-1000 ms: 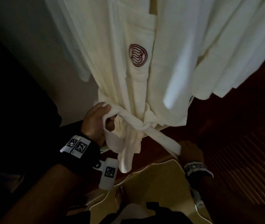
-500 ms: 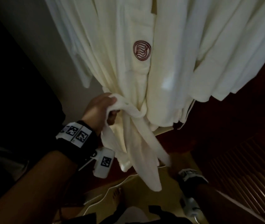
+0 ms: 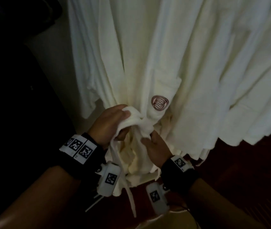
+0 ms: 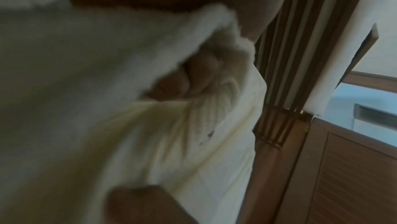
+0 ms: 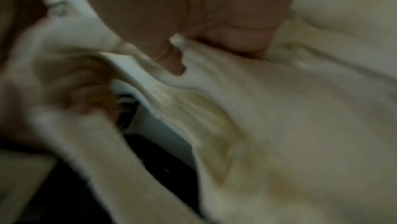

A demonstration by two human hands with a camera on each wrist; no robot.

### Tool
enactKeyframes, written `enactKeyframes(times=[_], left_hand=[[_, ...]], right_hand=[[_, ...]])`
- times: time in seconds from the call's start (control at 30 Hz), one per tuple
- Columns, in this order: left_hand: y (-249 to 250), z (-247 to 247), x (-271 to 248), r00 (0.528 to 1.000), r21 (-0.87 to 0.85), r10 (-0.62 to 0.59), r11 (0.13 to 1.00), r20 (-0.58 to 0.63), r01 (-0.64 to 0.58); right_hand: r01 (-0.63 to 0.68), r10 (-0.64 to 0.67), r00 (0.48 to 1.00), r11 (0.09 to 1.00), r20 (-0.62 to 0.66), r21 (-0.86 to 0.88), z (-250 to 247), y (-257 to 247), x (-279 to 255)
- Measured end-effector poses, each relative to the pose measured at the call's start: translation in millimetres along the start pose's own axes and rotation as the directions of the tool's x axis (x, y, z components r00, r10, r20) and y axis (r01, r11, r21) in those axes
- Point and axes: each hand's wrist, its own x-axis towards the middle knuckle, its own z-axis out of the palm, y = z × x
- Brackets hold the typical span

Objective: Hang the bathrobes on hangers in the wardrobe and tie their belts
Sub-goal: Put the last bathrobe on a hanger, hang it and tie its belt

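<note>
both hands work just below the red emblem (image 3: 160, 103) on the hanging bathrobe (image 3: 148, 55). the left hand (image 3: 110, 123) grips a bunched loop of the belt (image 3: 136, 120); the right hand (image 3: 156, 146) pinches the belt at the knot, beneath the emblem.

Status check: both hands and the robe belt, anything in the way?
Left hand grips belt bunched at the knot. Right hand pinches cloth just below the knot. Bathrobe hanging. Nothing blocking.
</note>
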Motion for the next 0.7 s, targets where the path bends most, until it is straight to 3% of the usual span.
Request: enactKeyframes(times=[0.07, 0.13, 0.2, 0.27, 0.3, 0.37, 0.47, 0.57, 0.63, 0.7], left_hand=[[1.9, -20.9, 12.4, 0.997, 0.080, 0.014, 0.997, -0.080, -0.007], [-2.4, -46.3, 24.5, 0.997, 0.112, 0.042, 0.993, -0.072, -0.033], [-19.1, -82.5, 39.9, 0.988, 0.332, 0.126, 0.939, -0.090, -0.089], [-53.3, -124.3, 52.4, 0.968, 0.608, 0.169, 0.794, -0.184, -0.023], [-77.4, -143.8, 55.6, 0.951, 0.709, 0.158, 0.700, -0.267, 0.083], [-125.2, -169.1, 54.6, 0.911, 0.765, 0.105, 0.585, -0.399, 0.268], [-168.6, -180.1, 52.7, 0.864, 0.688, -0.037, 0.588, -0.502, 0.425], [-166.8, -193.5, 69.1, 0.853, 0.712, -0.083, 0.512, -0.515, 0.480], [-154.0, -199.3, 79.2, 0.864, 0.745, -0.120, 0.457, -0.490, 0.486], [-135.7, -195.5, 85.7, 0.899, 0.835, -0.101, 0.340, -0.426, 0.433]], right_hand=[[0.096, -0.088, 0.995, 0.961, 0.042, -0.260, -6.2, -17.7, 1.1], [0.171, -0.129, 0.984, 0.870, 0.121, -0.462, -14.7, -33.4, 5.6], [0.149, -0.100, 0.988, 0.831, 0.119, -0.536, -33.4, -42.7, 16.9], [0.009, -0.034, 0.999, 0.789, -0.030, -0.615, -67.8, -29.9, 34.0], [-0.113, 0.026, 0.990, 0.750, -0.141, -0.651, -83.9, -20.8, 38.8], [-0.330, 0.183, 0.941, 0.682, -0.284, -0.653, -100.7, 6.6, 41.8], [-0.412, 0.294, 0.911, 0.660, -0.289, -0.628, -87.2, 36.0, 42.0], [-0.370, 0.325, 0.925, 0.666, -0.195, -0.647, -76.0, 26.1, 41.4], [-0.272, 0.292, 0.951, 0.627, -0.104, -0.730, -77.9, 11.1, 45.3], [-0.174, 0.233, 0.972, 0.595, -0.039, -0.785, -78.7, -6.1, 47.1]])
